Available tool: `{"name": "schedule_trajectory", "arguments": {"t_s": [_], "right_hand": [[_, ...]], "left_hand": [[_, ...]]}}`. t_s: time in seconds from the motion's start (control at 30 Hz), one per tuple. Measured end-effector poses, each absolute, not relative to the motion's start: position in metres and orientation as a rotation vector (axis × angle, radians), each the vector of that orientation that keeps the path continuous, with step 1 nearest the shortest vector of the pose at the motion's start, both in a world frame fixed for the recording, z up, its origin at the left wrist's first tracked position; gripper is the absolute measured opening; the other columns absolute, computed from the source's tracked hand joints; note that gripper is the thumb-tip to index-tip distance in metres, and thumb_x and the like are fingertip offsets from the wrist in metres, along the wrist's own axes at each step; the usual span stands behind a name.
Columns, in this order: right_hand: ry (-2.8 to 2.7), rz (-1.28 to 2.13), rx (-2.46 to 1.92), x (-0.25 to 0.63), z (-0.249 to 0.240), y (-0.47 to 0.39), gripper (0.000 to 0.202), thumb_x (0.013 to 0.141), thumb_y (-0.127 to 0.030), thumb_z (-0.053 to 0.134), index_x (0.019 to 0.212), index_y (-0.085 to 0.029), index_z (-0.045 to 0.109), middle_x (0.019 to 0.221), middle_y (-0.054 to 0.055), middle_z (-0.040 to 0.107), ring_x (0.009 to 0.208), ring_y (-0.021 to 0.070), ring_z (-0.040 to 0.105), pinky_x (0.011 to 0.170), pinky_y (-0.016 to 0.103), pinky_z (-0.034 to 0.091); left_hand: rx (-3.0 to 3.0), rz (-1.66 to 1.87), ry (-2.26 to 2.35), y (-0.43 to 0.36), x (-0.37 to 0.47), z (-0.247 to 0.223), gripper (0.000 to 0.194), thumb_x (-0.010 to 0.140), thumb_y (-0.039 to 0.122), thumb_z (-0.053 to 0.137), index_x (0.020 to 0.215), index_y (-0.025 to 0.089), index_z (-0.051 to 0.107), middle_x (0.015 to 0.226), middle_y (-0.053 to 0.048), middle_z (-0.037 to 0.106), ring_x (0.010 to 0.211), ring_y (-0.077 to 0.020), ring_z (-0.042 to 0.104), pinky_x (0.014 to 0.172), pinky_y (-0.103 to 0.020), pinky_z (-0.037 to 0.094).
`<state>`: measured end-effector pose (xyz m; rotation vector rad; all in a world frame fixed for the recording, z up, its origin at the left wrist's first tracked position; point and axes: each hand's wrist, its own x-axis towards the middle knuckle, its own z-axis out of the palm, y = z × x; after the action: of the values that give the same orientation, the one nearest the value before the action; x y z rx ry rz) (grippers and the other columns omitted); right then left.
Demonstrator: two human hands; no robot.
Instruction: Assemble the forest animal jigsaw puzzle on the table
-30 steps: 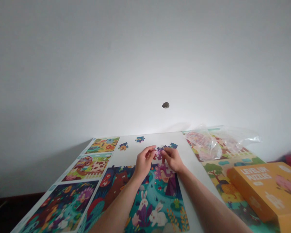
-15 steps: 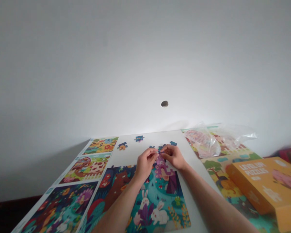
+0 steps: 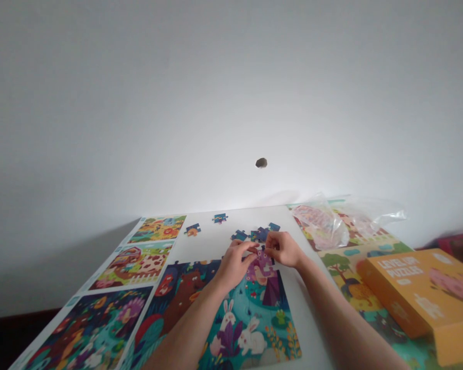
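Observation:
A partly assembled jigsaw puzzle (image 3: 239,300) lies before me, showing a forest with white rabbits, a bear and a purple bird. My left hand (image 3: 235,264) rests over its upper edge, fingers stretched forward, thumb a little apart from them. At the top right corner, by the purple bird, my right hand (image 3: 283,250) has thumb and index pinched on a puzzle piece (image 3: 270,258), which the fingers partly cover. Just beyond the fingertips lie dark blue loose pieces (image 3: 259,235), another loose piece (image 3: 239,235) to their left and one more (image 3: 273,226) behind.
Two loose pieces, an orange-and-blue one (image 3: 193,229) and a blue one (image 3: 219,218), lie farther back on the white table (image 3: 206,244). Picture sheets (image 3: 133,264) line the left side. To the right are an orange puzzle box (image 3: 409,288), clear plastic bags (image 3: 332,226) and a white wall (image 3: 231,113) behind.
My hands, close together at the top edge before, have come slightly apart. The right hand shifted right and down, the left a little nearer me, uncovering more of the loose blue pieces.

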<state>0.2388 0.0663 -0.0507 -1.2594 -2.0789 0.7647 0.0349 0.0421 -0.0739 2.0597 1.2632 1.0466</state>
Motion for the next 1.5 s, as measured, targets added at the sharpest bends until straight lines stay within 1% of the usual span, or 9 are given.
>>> {"name": "schedule_trajectory", "arguments": {"t_s": [0.17,0.5,0.67,0.73,1.03,1.13,1.23,1.4,1.5], "right_hand": [[-2.18,0.644,-1.35,0.243,-0.049,0.067,0.003,0.066,-0.018,0.058,0.069,-0.017,0.058,0.06,-0.002,0.059,0.057,0.0116,0.051,0.053,0.021,0.031],[-2.283,0.575,-1.486,0.246,-0.043,0.065,0.005,0.066,-0.022,0.061,0.069,-0.018,0.06,0.064,-0.002,0.06,0.06,0.0118,0.051,0.055,0.022,0.029],[-2.332,0.528,-1.505,0.243,-0.037,0.062,0.019,0.068,-0.036,0.068,0.069,-0.019,0.059,0.065,-0.002,0.061,0.06,0.0122,0.051,0.054,0.023,0.027],[-2.352,0.513,-1.511,0.242,-0.035,0.062,0.022,0.068,-0.039,0.07,0.07,-0.02,0.059,0.066,-0.002,0.062,0.061,0.0127,0.052,0.055,0.023,0.027],[-2.393,0.494,-1.512,0.242,-0.035,0.061,0.021,0.066,-0.037,0.072,0.074,-0.021,0.06,0.068,-0.003,0.062,0.063,0.0139,0.054,0.056,0.023,0.028],[-2.384,0.518,-1.512,0.241,-0.035,0.061,0.023,0.066,-0.035,0.072,0.082,-0.023,0.063,0.073,-0.003,0.064,0.066,0.0142,0.056,0.057,0.023,0.029],[-2.39,0.534,-1.511,0.241,-0.035,0.06,0.028,0.066,-0.033,0.072,0.091,-0.024,0.065,0.078,-0.002,0.066,0.068,0.0147,0.057,0.059,0.023,0.03],[-2.398,0.452,-1.526,0.242,-0.037,0.061,0.025,0.063,-0.034,0.074,0.083,-0.022,0.063,0.081,-0.001,0.065,0.072,0.0158,0.056,0.06,0.024,0.03],[-2.402,0.454,-1.504,0.242,-0.039,0.062,0.026,0.063,-0.034,0.074,0.084,-0.022,0.062,0.083,-0.001,0.064,0.073,0.0157,0.056,0.061,0.024,0.031]], "left_hand": [[2.184,0.954,1.255,0.039,0.034,-0.071,0.032,0.08,0.008,0.058,0.106,0.023,0.07,0.097,-0.005,0.064,0.101,-0.0205,0.057,0.092,-0.032,0.046],[2.275,0.82,1.247,0.031,0.037,-0.064,0.041,0.071,0.014,0.069,0.11,0.028,0.069,0.104,-0.004,0.067,0.11,-0.0261,0.048,0.097,-0.038,0.04],[2.308,0.828,1.209,0.031,0.037,-0.065,0.043,0.071,0.014,0.068,0.112,0.027,0.068,0.105,-0.003,0.069,0.11,-0.0269,0.048,0.097,-0.04,0.039],[2.321,0.842,1.196,0.032,0.037,-0.065,0.043,0.071,0.014,0.068,0.112,0.026,0.068,0.106,-0.003,0.069,0.11,-0.0272,0.048,0.097,-0.04,0.039],[2.383,0.834,1.174,0.03,0.038,-0.059,0.036,0.073,0.013,0.068,0.107,0.025,0.068,0.106,-0.003,0.067,0.108,-0.0257,0.047,0.096,-0.039,0.037],[2.393,0.825,1.178,0.031,0.038,-0.059,0.033,0.074,0.014,0.068,0.105,0.025,0.068,0.106,-0.004,0.066,0.108,-0.026,0.046,0.097,-0.04,0.037],[2.405,0.813,1.177,0.031,0.038,-0.06,0.035,0.073,0.014,0.069,0.107,0.025,0.067,0.108,-0.004,0.065,0.11,-0.0267,0.044,0.098,-0.041,0.037],[2.421,0.802,1.188,0.031,0.038,-0.062,0.037,0.074,0.016,0.068,0.11,0.026,0.067,0.111,-0.005,0.062,0.113,-0.0284,0.042,0.101,-0.044,0.036],[2.44,0.788,1.191,0.031,0.037,-0.062,0.038,0.076,0.017,0.067,0.112,0.027,0.066,0.113,-0.006,0.061,0.114,-0.029,0.042,0.101,-0.046,0.036]]}}
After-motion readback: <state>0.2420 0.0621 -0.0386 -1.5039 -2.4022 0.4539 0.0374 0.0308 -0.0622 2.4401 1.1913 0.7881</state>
